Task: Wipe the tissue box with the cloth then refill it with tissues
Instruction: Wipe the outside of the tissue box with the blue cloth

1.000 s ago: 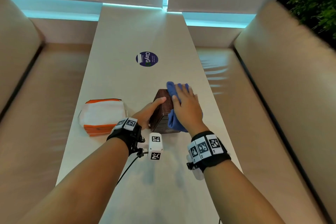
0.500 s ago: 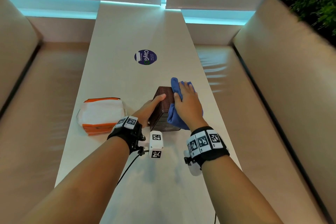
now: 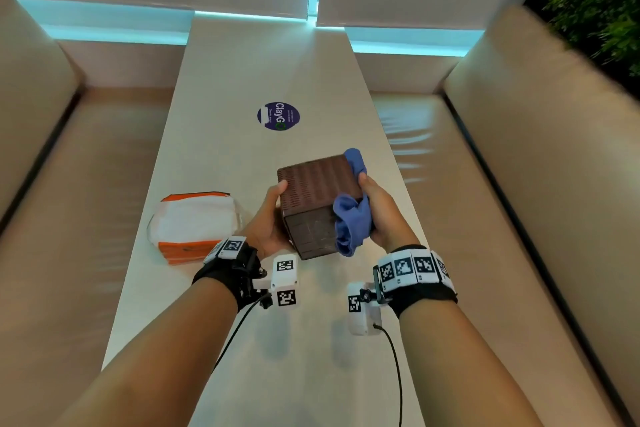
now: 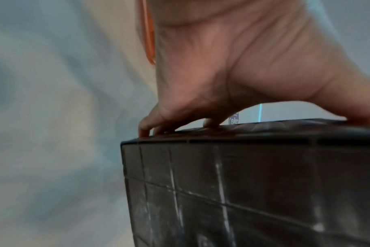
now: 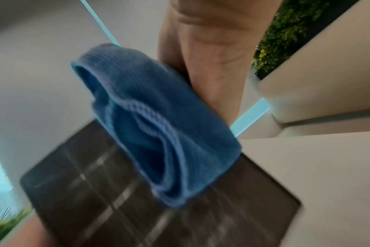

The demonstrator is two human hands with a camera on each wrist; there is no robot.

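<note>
A dark brown cube tissue box [image 3: 313, 198] is lifted and tilted between both hands, its grid-patterned base [image 4: 254, 192] turned toward me. My left hand [image 3: 268, 218] grips its left side, thumb on the slatted face and fingers [image 4: 150, 130] curled over the far edge. My right hand [image 3: 379, 215] holds the blue cloth [image 3: 351, 222] bunched against the box's right side; the cloth [image 5: 154, 130] drapes over the base [image 5: 108, 197]. A tissue pack [image 3: 195, 224], white with orange trim, lies on the table at the left.
The long white table [image 3: 242, 62] runs away from me, with a round purple sticker [image 3: 278, 115] in its middle. Beige padded benches [image 3: 540, 166] flank both sides. Green foliage [image 3: 599, 0] shows at the top right.
The box was standing on the table with the right hand pressing the cloth on it; now both hands have lifted and tipped it, base facing me, and brought it nearer.
</note>
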